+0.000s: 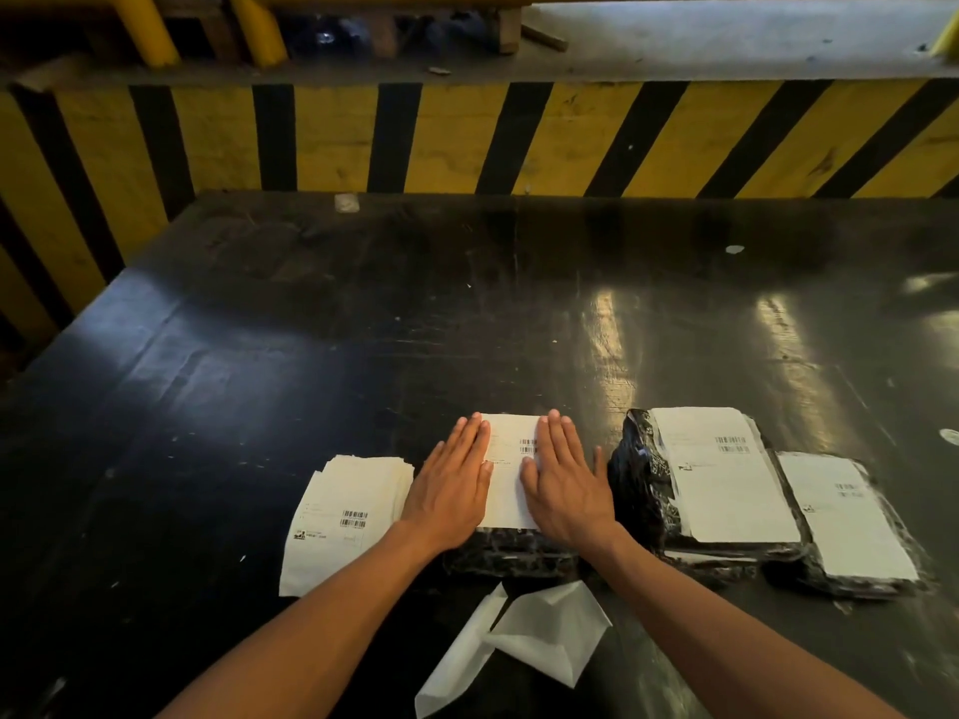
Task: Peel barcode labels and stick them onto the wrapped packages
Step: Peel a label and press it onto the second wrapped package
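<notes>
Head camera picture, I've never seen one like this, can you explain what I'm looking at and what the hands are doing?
This is one view, from a camera worn on a person's head, looking forward and down at their own bare arms. No machine is involved. The left hand and right hand lie flat, fingers out, on a barcode label on a black wrapped package, as if smoothing it down. Nothing is gripped. On the black table, a stack of unused labels sits to the left. Two labelled packages lie to the right. The loose white sheets nearest the person look like peeled backing paper. Behind is a yellow and black striped barrier.
</notes>
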{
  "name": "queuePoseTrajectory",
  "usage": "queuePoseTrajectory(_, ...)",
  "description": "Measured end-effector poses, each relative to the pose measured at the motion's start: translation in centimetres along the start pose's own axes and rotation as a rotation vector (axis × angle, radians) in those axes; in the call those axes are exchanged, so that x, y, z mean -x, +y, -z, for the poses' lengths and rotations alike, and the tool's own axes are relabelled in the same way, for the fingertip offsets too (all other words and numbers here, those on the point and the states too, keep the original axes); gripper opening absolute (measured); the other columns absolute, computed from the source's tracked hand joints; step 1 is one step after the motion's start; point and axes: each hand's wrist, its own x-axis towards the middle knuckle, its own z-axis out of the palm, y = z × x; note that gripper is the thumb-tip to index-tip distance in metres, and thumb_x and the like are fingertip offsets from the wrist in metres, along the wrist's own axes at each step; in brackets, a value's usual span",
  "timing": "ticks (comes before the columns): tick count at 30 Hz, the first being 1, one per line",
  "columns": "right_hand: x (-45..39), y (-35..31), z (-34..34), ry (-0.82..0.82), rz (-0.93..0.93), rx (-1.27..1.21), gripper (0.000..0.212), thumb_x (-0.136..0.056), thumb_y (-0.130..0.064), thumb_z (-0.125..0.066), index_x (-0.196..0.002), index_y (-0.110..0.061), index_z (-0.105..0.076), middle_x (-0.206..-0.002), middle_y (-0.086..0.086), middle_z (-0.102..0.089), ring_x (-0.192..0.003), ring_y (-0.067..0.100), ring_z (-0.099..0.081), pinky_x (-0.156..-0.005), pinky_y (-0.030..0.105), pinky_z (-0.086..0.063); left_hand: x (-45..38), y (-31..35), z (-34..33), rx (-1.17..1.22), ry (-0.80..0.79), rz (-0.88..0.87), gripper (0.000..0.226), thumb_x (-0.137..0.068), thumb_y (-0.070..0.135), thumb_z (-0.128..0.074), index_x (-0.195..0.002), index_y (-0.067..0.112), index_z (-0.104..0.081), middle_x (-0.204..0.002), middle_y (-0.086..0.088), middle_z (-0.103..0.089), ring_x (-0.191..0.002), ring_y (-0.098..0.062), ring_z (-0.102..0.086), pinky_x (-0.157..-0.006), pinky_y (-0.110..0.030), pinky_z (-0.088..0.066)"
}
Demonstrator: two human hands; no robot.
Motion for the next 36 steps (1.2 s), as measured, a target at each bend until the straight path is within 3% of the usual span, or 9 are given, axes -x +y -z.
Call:
queuePoseTrajectory(3,0.7,-0.5,0.2,-0.020,-0.025,-0.086,0.065,-0.101,-0.045,-0.015,-0.154,-0.017,0.010,-0.162,-0.001,0.021,-0.146,0.020,0.025,-0.119,0.055,0.005,0.0,-0.1,-0.4,0.023,0.013,0.001,0.058,-0.105,0.041,-0.014,-0.155,0.021,0.008,-0.162,0.007,0.016,-0.147,-0.008,0.018,-0.122,-0.033,-0.001)
queuePoseTrajectory(6,2.0,-0.4,0.0,-0.020,0.191,0.100,0.061,-0.101,-0.048,-0.012,-0.155,-0.024,0.004,-0.162,-0.005,0.016,-0.145,0.023,0.028,-0.118,0.053,0.010,-0.1,-0.2,-0.6,0.021,0.019,-0.001,0.057,-0.105,0.039,-0.012,-0.155,0.021,0.008,-0.161,0.007,0.017,-0.147,-0.009,0.018,-0.123,-0.035,-0.003)
queuePoseTrajectory(11,3.3,0.4,0.0,0.059,0.220,0.232,0.063,-0.099,-0.050,-0.007,-0.155,-0.022,-0.016,-0.163,-0.004,-0.013,-0.149,0.026,0.005,-0.117,0.059,-0.003,-0.2,-0.3,-0.4,-0.005,0.024,-0.012,0.057,-0.105,0.039,-0.013,-0.155,0.021,0.008,-0.161,0.007,0.017,-0.147,-0.009,0.018,-0.120,-0.032,0.003)
queuePoseTrajectory(15,4.7,1.2,-0.2,0.012,0.091,0.174,0.063,-0.098,-0.049,-0.003,-0.155,-0.023,0.002,-0.163,-0.007,0.009,-0.148,0.021,0.019,-0.117,0.057,0.010,-0.1,-0.4,-0.5,0.002,0.022,-0.016,0.058,-0.105,0.040,-0.013,-0.155,0.021,0.009,-0.161,0.008,0.018,-0.147,-0.008,0.019,-0.120,-0.031,0.005)
queuePoseTrajectory(18,4.6,0.1,0.3,-0.052,0.018,0.007,0.062,-0.101,-0.048,-0.009,-0.155,-0.021,0.004,-0.163,-0.006,0.013,-0.147,0.019,0.021,-0.117,0.056,0.012,0.1,-0.2,-0.5,0.029,0.014,-0.016,0.057,-0.105,0.039,-0.012,-0.154,0.021,0.010,-0.162,0.006,0.018,-0.147,-0.009,0.018,-0.123,-0.034,0.002)
queuePoseTrajectory(24,5.4,0.4,-0.6,0.007,0.312,0.187,0.064,-0.100,-0.054,-0.009,-0.155,-0.023,0.000,-0.163,-0.004,0.007,-0.148,0.017,0.019,-0.117,0.055,0.012,0.0,-0.2,-0.4,0.035,0.007,-0.007,0.057,-0.105,0.039,-0.012,-0.154,0.020,0.010,-0.161,0.007,0.019,-0.147,-0.009,0.019,-0.123,-0.034,0.001)
queuePoseTrajectory(29,6.8,2.7,-1.0,0.063,0.250,0.260,0.063,-0.101,-0.053,-0.009,-0.154,-0.021,-0.018,-0.162,-0.004,-0.014,-0.150,0.019,-0.003,-0.115,0.056,0.001,-0.2,-0.4,-0.3,0.018,-0.003,-0.016,0.058,-0.105,0.041,-0.012,-0.154,0.022,0.011,-0.160,0.007,0.020,-0.146,-0.009,0.021,-0.120,-0.033,0.004)
queuePoseTrajectory(33,7.3,2.1,-0.6,0.044,0.163,0.168,0.064,-0.099,-0.054,-0.005,-0.155,-0.023,-0.002,-0.161,-0.009,0.009,-0.148,0.014,0.016,-0.118,0.051,0.015,0.0,-0.3,-0.5,0.048,0.005,-0.012,0.057,-0.105,0.040,-0.013,-0.155,0.021,0.009,-0.162,0.006,0.017,-0.146,-0.008,0.019,-0.122,-0.035,0.002)
queuePoseTrajectory(36,7.5,0.8,-0.4,0.058,0.255,0.163,0.065,-0.100,-0.054,-0.009,-0.154,-0.020,-0.008,-0.161,-0.005,0.005,-0.149,0.018,0.013,-0.117,0.054,0.013,0.0,-0.2,-0.3,0.068,0.001,-0.016,0.057,-0.105,0.038,-0.013,-0.155,0.019,0.009,-0.163,0.004,0.016,-0.147,-0.009,0.018,-0.124,-0.038,-0.001)
